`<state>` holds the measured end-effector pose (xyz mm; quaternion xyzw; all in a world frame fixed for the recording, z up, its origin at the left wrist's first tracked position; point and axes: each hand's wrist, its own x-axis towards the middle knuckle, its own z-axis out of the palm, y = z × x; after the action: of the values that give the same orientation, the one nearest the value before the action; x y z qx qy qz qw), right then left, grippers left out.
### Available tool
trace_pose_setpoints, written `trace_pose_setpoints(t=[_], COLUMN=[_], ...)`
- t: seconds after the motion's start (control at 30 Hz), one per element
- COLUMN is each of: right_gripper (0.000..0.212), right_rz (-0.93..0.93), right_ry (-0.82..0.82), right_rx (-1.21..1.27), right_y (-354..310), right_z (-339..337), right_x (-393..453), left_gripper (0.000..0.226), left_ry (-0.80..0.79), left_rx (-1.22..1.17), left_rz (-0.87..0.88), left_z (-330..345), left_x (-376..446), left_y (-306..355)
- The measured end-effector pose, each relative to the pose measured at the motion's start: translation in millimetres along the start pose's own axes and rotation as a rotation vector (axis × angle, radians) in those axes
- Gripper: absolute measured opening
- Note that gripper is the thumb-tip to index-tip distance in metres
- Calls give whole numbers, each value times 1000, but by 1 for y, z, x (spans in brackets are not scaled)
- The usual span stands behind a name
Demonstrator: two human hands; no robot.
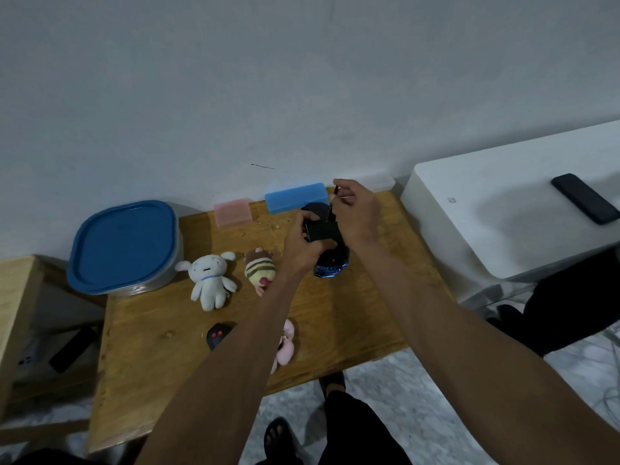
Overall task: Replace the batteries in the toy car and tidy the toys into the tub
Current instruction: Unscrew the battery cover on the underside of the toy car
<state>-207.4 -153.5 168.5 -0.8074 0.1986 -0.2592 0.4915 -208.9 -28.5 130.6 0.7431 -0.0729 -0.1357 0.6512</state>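
Observation:
The dark toy car [330, 263] lies on the wooden table [161, 357], underside up, its blue end toward me. My left hand [302, 243] grips its black middle part from the left. My right hand [357, 209] pinches a thin dark screwdriver [331, 209] that stands upright on the car. The tub [125, 246] with its blue lid shut stands at the table's back left. A white plush [209, 280] and a striped plush [260, 268] lie in front of it. A pink plush [287, 344] is partly hidden by my left forearm.
A black remote [218, 335] with red buttons lies near the pink plush. A blue box [297, 196] and a pink box [233, 213] stand along the wall. A white unit [486, 213] at the right carries a dark phone [585, 203]. A wooden shelf [16, 313] stands left.

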Motion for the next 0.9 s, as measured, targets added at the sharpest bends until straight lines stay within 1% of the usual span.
trace_pose_setpoints(t=[0.17,0.23,0.33,0.5,0.57,0.63,0.73,0.9], right_gripper=[23,20,22,24,20,16,14,19], right_rz=[105,117,131,261,304,372,419,489], right_ry=[69,92,85,-60,-119,-140,-187,-262], right_rx=[74,51,-17,-222,-287,-363,-447,-531], right_y=[9,14,26,87,109,127,147,161], right_z=[-4,-8,-15,-18,-17,-17,-14,-7], right_x=[9,12,11,-6,-16,-24,-33,-37], left_gripper=[57,58,57,56,57,58,57,60], left_ry=[-8,-8,-12,-27,-33,-43,-47,-39], left_rx=[34,44,37,49,39,29,24,22], left_rz=[-19,-20,-42,-61,-75,-90,-115,-136], left_z=[0,0,1,3,3,4,6,9], left_x=[1,1,3,6,7,9,12,18], left_y=[-5,-7,-15,-27,-32,-38,-44,-51])
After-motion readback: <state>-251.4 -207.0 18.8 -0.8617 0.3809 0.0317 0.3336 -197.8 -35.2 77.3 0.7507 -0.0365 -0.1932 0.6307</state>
